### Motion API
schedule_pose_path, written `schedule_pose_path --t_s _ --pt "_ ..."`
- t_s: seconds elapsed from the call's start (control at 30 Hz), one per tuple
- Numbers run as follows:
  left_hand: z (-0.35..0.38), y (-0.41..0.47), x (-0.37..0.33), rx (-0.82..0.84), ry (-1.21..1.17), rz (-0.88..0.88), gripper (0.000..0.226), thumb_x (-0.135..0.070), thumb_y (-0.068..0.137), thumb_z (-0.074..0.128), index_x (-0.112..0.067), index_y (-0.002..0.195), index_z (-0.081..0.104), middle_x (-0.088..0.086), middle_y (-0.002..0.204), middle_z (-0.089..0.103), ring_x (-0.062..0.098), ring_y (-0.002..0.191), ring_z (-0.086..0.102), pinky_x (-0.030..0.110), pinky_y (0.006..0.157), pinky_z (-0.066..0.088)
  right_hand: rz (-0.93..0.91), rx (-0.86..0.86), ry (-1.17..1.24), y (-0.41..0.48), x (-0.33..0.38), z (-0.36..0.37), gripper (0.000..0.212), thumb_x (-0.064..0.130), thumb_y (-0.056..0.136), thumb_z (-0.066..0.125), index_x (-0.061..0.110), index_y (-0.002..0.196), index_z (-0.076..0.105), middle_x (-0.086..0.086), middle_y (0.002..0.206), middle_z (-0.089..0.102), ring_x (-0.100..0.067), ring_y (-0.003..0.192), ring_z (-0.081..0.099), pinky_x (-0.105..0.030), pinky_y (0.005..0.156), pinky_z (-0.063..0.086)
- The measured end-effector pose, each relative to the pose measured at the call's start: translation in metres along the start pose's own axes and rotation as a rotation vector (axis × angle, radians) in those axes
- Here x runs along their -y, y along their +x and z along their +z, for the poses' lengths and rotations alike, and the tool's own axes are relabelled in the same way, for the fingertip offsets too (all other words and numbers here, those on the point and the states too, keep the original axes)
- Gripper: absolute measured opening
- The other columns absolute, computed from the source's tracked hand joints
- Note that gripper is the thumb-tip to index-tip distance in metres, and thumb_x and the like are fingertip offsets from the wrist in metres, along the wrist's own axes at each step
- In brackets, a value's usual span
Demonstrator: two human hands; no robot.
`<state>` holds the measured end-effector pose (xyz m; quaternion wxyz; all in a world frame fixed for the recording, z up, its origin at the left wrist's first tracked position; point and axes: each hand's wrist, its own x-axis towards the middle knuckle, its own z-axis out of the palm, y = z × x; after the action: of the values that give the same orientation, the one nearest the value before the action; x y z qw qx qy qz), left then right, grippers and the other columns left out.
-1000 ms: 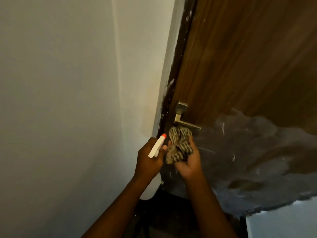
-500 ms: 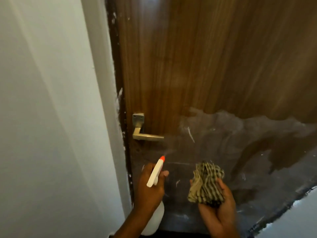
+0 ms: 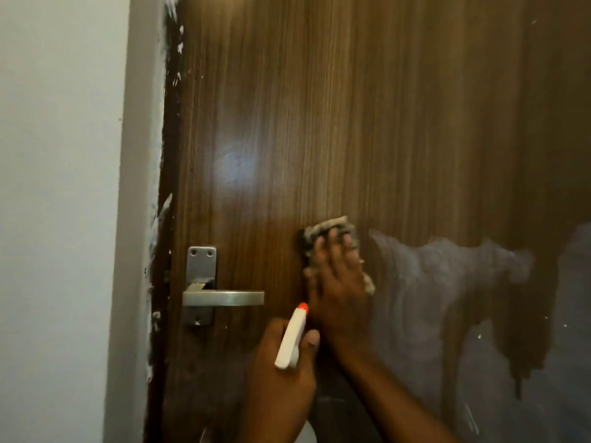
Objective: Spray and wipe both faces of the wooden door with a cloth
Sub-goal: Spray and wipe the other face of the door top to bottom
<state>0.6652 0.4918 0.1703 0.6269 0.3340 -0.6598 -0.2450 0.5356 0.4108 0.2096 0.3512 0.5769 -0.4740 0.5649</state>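
Head view, wooden door [image 3: 351, 123]: it fills most of what we see, this face towards us and closed against the frame.
Right hand [image 3: 339, 276]: we lay it flat with the fingers spread, pressing the cloth [image 3: 329, 223] onto the door just right of the lever. We judge that a flat palm spreads the pressure for wiping.
Left hand [image 3: 281, 378]: we keep it curled round the spray bottle [image 3: 291, 340], nozzle up and near the door, likely ready for the next squirt.
Grey film [image 3: 447, 298]: this cloudy patch lies to the right of the cloth, so we think it is wiped next.
Lever handle [image 3: 224, 297]: it juts out left of the cloth and would catch a sideways stroke.
Wall [image 3: 57, 187]: pale, left of the frame.
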Motion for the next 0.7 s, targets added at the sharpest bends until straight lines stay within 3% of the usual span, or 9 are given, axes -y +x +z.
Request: schedule_pose_path --t_s 0.1,0.13,0.23,0.33,0.37,0.47,0.57,0.7 --pt "0.008 0.016 -0.003 -0.063 0.104 0.105 0.013 -0.035 0.085 0.062 -0.033 0.082 0.05 -0.013 0.072 0.055 -0.004 0.069 0.057 0.004 0.061 0.042 -0.429 0.009 -0.205 -0.042 -0.035 0.004 0.047 0.033 0.107 0.036 0.012 0.146 0.05 -0.012 0.156 0.042 -0.03 0.145 0.037 -0.049 0.115 0.036" --pt "0.007 0.016 -0.007 -0.052 0.09 0.114 0.011 -0.038 0.086 0.06 -0.032 0.088 0.051 -0.01 0.077 0.058 0.0 0.07 0.059 0.01 0.063 0.047 -0.446 0.07 -0.244 -0.053 -0.047 -0.004 0.048 0.032 0.104 0.04 0.013 0.148 0.048 -0.012 0.157 0.04 -0.03 0.146 0.037 -0.051 0.115 0.036" --pt "0.007 0.023 -0.01 -0.061 0.069 0.157 0.026 -0.047 0.085 0.057 -0.028 0.103 0.053 -0.002 0.091 0.065 0.016 0.081 0.065 0.039 0.076 0.056 -0.273 0.035 -0.343 -0.032 -0.082 -0.014 0.06 0.039 0.1 0.037 0.017 0.156 0.03 -0.01 0.164 0.023 -0.03 0.152 0.022 -0.051 0.121 0.02" --pt "0.011 0.025 -0.02 -0.059 -0.033 0.121 0.045 -0.051 0.084 0.057 -0.019 0.117 0.055 0.003 0.099 0.066 0.023 0.089 0.065 0.044 0.083 0.055 -0.037 0.036 -0.255 0.024 -0.051 -0.016 0.062 0.045 0.101 0.019 0.023 0.157 0.002 -0.006 0.168 0.001 -0.025 0.155 -0.002 -0.045 0.126 0.003" --pt "0.014 0.025 -0.024 -0.045 -0.069 0.116 0.044 -0.047 0.085 0.058 -0.018 0.119 0.055 0.002 0.099 0.065 0.024 0.09 0.065 0.043 0.084 0.054 -0.029 0.041 -0.264 0.033 -0.039 -0.016 0.062 0.045 0.101 0.018 0.023 0.157 0.003 -0.007 0.168 0.003 -0.026 0.155 -0.002 -0.044 0.125 0.002" --pt "0.02 0.021 -0.033 0.0 -0.131 0.127 0.037 -0.036 0.089 0.058 -0.019 0.121 0.055 0.003 0.098 0.064 0.023 0.086 0.066 0.034 0.075 0.056 -0.243 0.046 -0.22 0.021 -0.033 -0.002 0.054 0.042 0.107 0.022 0.019 0.154 0.034 -0.014 0.16 0.033 -0.035 0.151 0.022 -0.047 0.12 0.017" --pt "0.027 0.019 -0.035 0.052 -0.132 0.116 0.021 -0.033 0.089 0.058 -0.025 0.106 0.05 0.009 0.103 0.065 0.024 0.086 0.065 0.037 0.077 0.056 -0.406 0.172 -0.309 -0.022 -0.072 -0.007 0.055 0.039 0.105 0.038 0.024 0.157 0.029 -0.01 0.164 0.028 -0.031 0.153 0.019 -0.049 0.122 0.02" --pt "0.035 0.019 -0.032 0.042 -0.056 0.17 0.04 -0.038 0.087 0.059 -0.014 0.119 0.054 0.012 0.104 0.065 0.027 0.09 0.065 0.035 0.074 0.054 -0.211 0.084 -0.405 -0.034 -0.117 -0.046 0.063 0.045 0.099 0.038 0.019 0.156 0.032 -0.01 0.164 0.027 -0.027 0.153 0.021 -0.047 0.121 0.015"
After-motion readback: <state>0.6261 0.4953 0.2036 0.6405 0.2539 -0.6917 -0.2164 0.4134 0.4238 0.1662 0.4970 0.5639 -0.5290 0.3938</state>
